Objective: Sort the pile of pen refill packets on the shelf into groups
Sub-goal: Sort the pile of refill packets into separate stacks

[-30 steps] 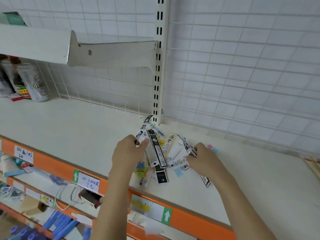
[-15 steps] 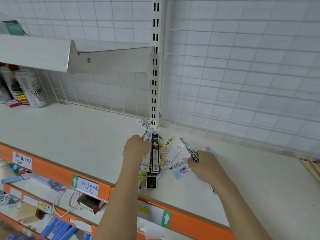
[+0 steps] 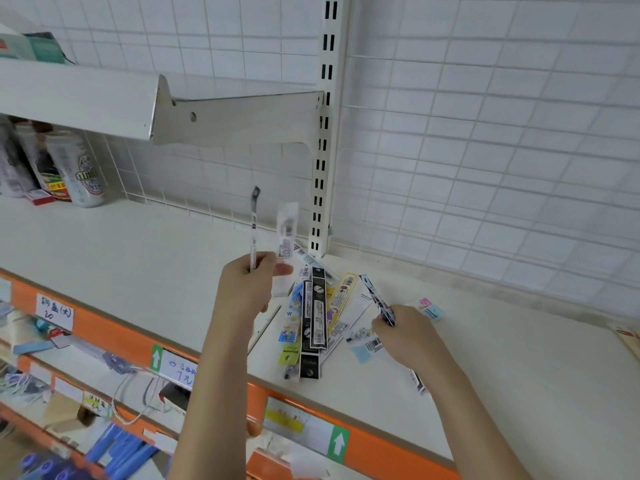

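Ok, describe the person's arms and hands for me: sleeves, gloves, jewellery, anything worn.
Both forearms are bare as far as the frame shows; no sleeve edge comes into view. The left hand and the right hand wear no gloves. No watch, bracelet or ring shows on the visible sides of either wrist or hand. Only the backs of the hands show.

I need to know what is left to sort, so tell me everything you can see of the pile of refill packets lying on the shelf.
The pile of refill packets is a loose, overlapping fan of long narrow flat packets, glossy like plastic film and card, lying on the white shelf near its orange front edge and just in front of the slotted upright. Two black packets lie on top, side by side; beside them are blue, yellow and white ones, some with barcodes. The right hand rests on its right side, pinching a dark patterned packet.
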Available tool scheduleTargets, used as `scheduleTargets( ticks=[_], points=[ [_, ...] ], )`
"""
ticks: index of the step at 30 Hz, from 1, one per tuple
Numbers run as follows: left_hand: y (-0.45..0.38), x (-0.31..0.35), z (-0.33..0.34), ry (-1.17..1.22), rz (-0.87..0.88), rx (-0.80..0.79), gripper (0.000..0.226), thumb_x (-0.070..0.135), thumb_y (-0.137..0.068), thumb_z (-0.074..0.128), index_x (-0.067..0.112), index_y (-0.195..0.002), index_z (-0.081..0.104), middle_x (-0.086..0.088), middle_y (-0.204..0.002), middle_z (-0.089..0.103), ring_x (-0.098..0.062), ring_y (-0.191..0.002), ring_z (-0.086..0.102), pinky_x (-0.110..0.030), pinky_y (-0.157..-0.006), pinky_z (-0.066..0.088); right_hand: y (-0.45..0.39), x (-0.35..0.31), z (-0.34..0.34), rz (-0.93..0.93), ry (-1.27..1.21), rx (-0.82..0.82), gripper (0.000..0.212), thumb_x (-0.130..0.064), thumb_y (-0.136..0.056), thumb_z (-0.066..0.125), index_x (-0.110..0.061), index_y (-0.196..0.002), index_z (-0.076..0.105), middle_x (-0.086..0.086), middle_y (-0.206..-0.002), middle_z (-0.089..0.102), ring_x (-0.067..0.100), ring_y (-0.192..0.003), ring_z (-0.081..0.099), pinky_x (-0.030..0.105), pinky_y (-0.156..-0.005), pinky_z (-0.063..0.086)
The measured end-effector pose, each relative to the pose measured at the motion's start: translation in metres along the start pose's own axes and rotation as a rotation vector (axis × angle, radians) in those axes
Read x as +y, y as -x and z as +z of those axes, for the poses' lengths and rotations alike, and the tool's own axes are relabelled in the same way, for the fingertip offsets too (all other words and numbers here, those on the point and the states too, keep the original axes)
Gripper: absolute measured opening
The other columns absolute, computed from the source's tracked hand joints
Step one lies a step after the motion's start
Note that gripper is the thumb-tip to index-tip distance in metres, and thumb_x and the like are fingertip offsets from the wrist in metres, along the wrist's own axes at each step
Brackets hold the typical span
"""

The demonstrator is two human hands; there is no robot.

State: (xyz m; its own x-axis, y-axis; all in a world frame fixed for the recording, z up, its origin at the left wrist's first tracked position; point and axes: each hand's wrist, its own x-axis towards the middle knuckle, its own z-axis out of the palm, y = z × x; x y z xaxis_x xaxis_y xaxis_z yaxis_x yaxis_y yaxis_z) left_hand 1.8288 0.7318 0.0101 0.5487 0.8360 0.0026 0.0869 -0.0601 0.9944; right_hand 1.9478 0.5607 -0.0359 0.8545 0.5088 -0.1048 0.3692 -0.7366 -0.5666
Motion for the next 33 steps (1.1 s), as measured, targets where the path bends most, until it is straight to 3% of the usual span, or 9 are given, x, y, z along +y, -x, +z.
scheduleTargets(
  ticks=[4, 8, 14, 17, 22, 25, 28, 30, 33],
  points=[
    [0.005, -0.008, -0.003, 0.037, 0.008, 0.052, 0.032, 0.035, -0.093, 0.053, 0.009, -0.080, 0.065, -0.005, -0.068, 0.062, -0.004, -0.035, 0.044, -0.008, -0.035, 0.034, -0.005, -0.009, 0.000, -0.021, -0.008, 0.001, 0.032, -0.021, -0.092, 0.044, -0.018, -0.062, 0.033, -0.002, -0.059, 0.039, 0.013, -0.053, 0.038, 0.028, -0.049, 0.026],
    [0.003, -0.021, -0.005, -0.033, 0.003, 0.050, 0.037, 0.032, -0.083, 0.068, 0.009, -0.063, 0.046, -0.018, -0.073, 0.059, -0.016, -0.056, 0.049, -0.023, -0.057, 0.040, -0.019, -0.028, 0.007, -0.044, 0.051, -0.006, 0.031, -0.029, -0.089, 0.049, -0.018, -0.063, 0.036, -0.002, -0.061, 0.045, 0.018, -0.059, 0.046, 0.027, -0.052, 0.033],
    [0.004, -0.024, -0.010, -0.109, 0.059, 0.078, 0.017, 0.030, -0.097, 0.046, 0.014, -0.103, 0.047, 0.002, -0.075, 0.056, -0.008, -0.066, 0.050, -0.021, -0.057, 0.035, -0.034, -0.055, 0.029, -0.103, 0.095, -0.075, 0.042, -0.055, -0.085, 0.054, -0.015, -0.074, 0.047, -0.002, -0.067, 0.049, 0.024, -0.073, 0.056, 0.031, -0.064, 0.044],
    [0.003, -0.025, -0.016, -0.117, 0.108, 0.137, 0.014, 0.024, -0.100, 0.039, 0.015, -0.108, 0.047, 0.002, -0.073, 0.055, -0.008, -0.063, 0.048, -0.021, -0.055, 0.035, -0.032, -0.062, 0.036, -0.127, 0.166, -0.087, 0.052, -0.064, -0.083, 0.053, -0.012, -0.089, 0.051, -0.001, -0.065, 0.048, 0.023, -0.073, 0.055, 0.031, -0.062, 0.043],
    [0.003, -0.027, -0.018, -0.128, 0.123, 0.208, 0.026, 0.021, -0.102, 0.032, 0.004, -0.090, 0.049, -0.003, -0.070, 0.056, -0.023, -0.074, 0.059, -0.025, -0.056, 0.040, -0.036, -0.060, 0.032, -0.103, 0.151, -0.172, 0.029, -0.028, -0.089, 0.051, -0.013, -0.066, 0.041, 0.000, -0.065, 0.045, 0.020, -0.067, 0.051, 0.027, -0.057, 0.037],
    [0.004, -0.025, -0.014, -0.200, 0.172, 0.243, 0.029, 0.025, -0.101, 0.033, 0.002, -0.105, 0.049, -0.012, -0.081, 0.058, -0.028, -0.082, 0.062, -0.034, -0.063, 0.045, -0.036, -0.051, 0.018, -0.051, 0.056, -0.182, 0.026, -0.020, -0.086, 0.049, -0.014, -0.064, 0.037, 0.000, -0.063, 0.042, 0.015, -0.055, 0.040, 0.026, -0.049, 0.029],
    [0.005, -0.025, -0.004, -0.296, 0.194, 0.157, 0.033, 0.035, -0.098, 0.040, 0.005, -0.093, 0.052, -0.003, -0.067, 0.051, -0.015, -0.060, 0.050, -0.027, -0.053, 0.036, -0.030, -0.036, 0.003, 0.000, -0.022, -0.142, 0.024, -0.021, -0.084, 0.051, -0.015, -0.065, 0.039, 0.000, -0.063, 0.044, 0.017, -0.056, 0.041, 0.025, -0.049, 0.028],
    [0.004, -0.030, 0.007, -0.457, 0.205, 0.059, 0.036, 0.041, -0.094, 0.046, 0.009, -0.080, 0.052, 0.000, -0.063, 0.050, -0.011, -0.056, 0.046, -0.023, -0.050, 0.032, -0.023, -0.025, -0.005, 0.038, -0.082, -0.112, 0.021, -0.020, -0.083, 0.051, -0.013, -0.066, 0.042, 0.002, -0.061, 0.046, 0.019, -0.056, 0.043, 0.025, -0.051, 0.030],
    [0.003, -0.040, 0.027, -0.637, 0.182, -0.064, 0.032, 0.039, -0.091, 0.054, 0.009, -0.080, 0.056, 0.001, -0.061, 0.048, -0.014, -0.056, 0.046, -0.021, -0.048, 0.032, -0.012, -0.007, -0.016, 0.089, -0.111, -0.075, 0.021, -0.017, -0.084, 0.052, -0.012, -0.066, 0.044, 0.002, -0.059, 0.045, 0.018, -0.055, 0.042, 0.026, -0.051, 0.029]
  ],
)
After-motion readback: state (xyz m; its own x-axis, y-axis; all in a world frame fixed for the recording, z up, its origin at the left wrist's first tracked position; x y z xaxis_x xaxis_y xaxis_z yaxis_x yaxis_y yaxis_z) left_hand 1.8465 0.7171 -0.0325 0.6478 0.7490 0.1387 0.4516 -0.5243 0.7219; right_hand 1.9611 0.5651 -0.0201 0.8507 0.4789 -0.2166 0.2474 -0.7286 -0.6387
